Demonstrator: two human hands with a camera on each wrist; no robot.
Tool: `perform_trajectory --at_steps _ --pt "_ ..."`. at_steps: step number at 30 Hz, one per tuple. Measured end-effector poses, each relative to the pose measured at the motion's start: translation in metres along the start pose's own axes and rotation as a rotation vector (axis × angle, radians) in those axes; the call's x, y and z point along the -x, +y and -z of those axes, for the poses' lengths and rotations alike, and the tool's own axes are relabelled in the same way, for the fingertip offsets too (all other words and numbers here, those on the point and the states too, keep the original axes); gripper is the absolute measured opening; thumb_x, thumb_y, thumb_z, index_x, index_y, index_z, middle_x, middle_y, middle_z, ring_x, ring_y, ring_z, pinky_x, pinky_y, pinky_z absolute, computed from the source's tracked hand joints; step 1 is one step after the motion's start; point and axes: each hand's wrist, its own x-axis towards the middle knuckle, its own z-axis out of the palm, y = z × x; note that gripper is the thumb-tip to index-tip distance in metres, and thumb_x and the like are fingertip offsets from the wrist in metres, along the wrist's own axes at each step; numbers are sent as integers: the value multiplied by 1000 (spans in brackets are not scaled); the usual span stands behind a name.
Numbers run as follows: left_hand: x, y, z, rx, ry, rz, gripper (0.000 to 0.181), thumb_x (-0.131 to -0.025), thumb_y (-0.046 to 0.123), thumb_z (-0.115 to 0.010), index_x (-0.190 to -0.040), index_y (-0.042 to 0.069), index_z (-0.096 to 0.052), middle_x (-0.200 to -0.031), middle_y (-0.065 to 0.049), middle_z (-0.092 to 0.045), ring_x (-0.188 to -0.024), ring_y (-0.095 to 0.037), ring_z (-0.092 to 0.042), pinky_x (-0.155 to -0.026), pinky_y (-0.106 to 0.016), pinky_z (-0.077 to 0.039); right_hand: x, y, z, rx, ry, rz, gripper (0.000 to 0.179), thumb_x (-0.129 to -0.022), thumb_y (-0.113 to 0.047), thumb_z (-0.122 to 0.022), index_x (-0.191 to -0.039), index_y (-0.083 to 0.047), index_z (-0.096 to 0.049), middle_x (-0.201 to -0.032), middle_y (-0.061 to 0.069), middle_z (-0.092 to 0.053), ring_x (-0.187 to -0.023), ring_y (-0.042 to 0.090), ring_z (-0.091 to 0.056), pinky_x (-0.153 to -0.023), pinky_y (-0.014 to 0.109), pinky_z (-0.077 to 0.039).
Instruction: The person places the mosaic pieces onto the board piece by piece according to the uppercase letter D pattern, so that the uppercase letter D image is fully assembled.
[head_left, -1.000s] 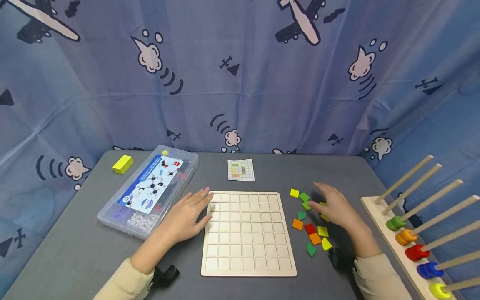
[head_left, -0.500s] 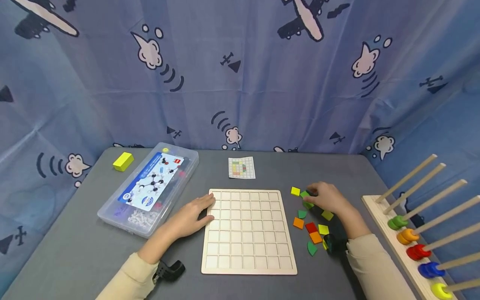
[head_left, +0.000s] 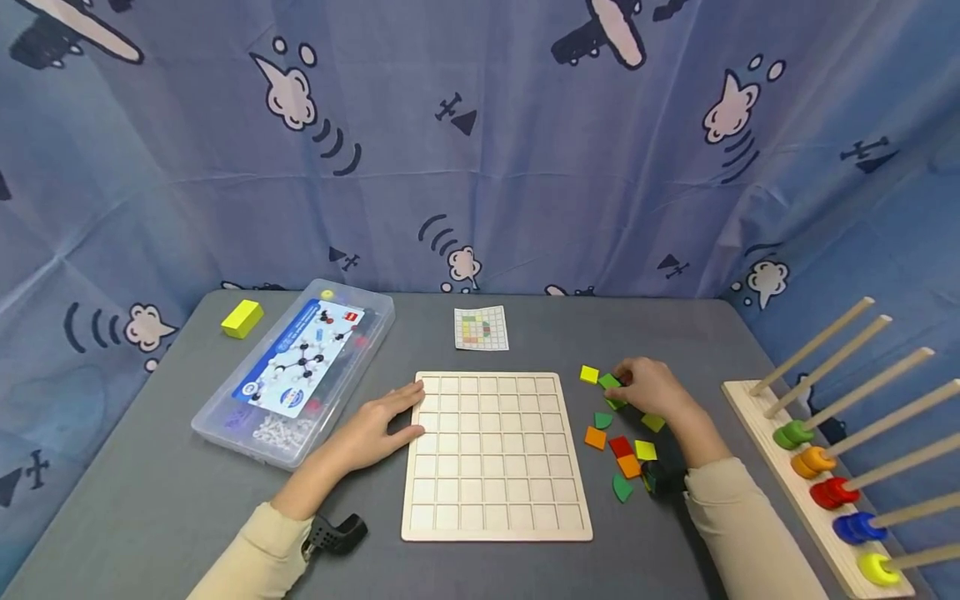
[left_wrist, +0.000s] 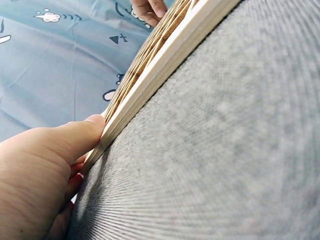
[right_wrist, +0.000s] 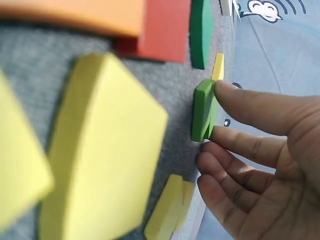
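The wooden grid board [head_left: 487,457] lies flat on the table in the head view. My left hand [head_left: 375,427] rests at its left edge with fairly straight fingers. In the left wrist view the thumb [left_wrist: 85,134] touches the board's rim [left_wrist: 145,87]. Right of the board, my right hand [head_left: 656,390] pinches a green square tile [head_left: 609,381] between thumb and forefinger, low over the table. A second green tile [head_left: 615,403] is partly hidden under that hand. Close to the right wrist camera, a yellow tile [right_wrist: 115,150] looms large.
Loose tiles lie around the right hand: yellow [head_left: 589,374], orange [head_left: 595,437], red [head_left: 620,447] and dark green [head_left: 622,488]. A pattern card [head_left: 481,327] lies behind the board. A clear plastic case [head_left: 300,367] and yellow block [head_left: 242,318] stand left, a peg rack [head_left: 817,492] right.
My right hand has moved left to the green tiles, its spread fingers closing into a pinch. My left hand stays beside the board's left edge, shifting only slightly.
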Motion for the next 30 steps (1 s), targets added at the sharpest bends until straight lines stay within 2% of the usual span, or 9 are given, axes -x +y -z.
perform_trajectory --at_steps 10,16,23,27,30 --pt "-2 0 3 27 -16 22 56 -89 31 -67 -136 4 -52 -146 -10 -45 -133 -32 -43 -110 -48 -35 -2 -3 -1 -12 25 -35 33 -84 -21 -71 -101 7 -64 -94 20 -63 -79 27 -57 -65 37 -52" --pt "-2 -3 4 77 -19 42 57 -87 32 -69 -135 5 -53 -145 -9 -46 -133 -32 -42 -108 -50 -37 -7 -2 -2 -11 2 -63 30 -85 -21 -70 -98 5 -62 -90 17 -61 -72 24 -53 -59 31 -47" --pt "-3 -3 4 97 -11 54 57 -86 32 -70 -135 7 -54 -145 -7 -46 -134 -30 -41 -108 -49 -37 -12 -4 0 -11 -19 -95 29 -85 -18 -68 -98 7 -63 -96 22 -63 -75 25 -54 -60 31 -48" --pt "-4 -2 4 108 -8 67 57 -86 31 -71 -134 6 -55 -145 -7 -47 -134 -29 -41 -109 -47 -37 -12 -7 1 19 -20 -85 26 -85 -15 -66 -97 8 -64 -98 23 -64 -74 25 -55 -61 32 -49" --pt "-3 -1 5 119 -9 78 57 -85 30 -71 -134 6 -55 -144 -8 -47 -134 -29 -41 -109 -47 -37 -12 -10 1 33 -22 -91 20 -85 -13 -65 -89 6 -62 -93 21 -62 -70 23 -52 -59 30 -45"
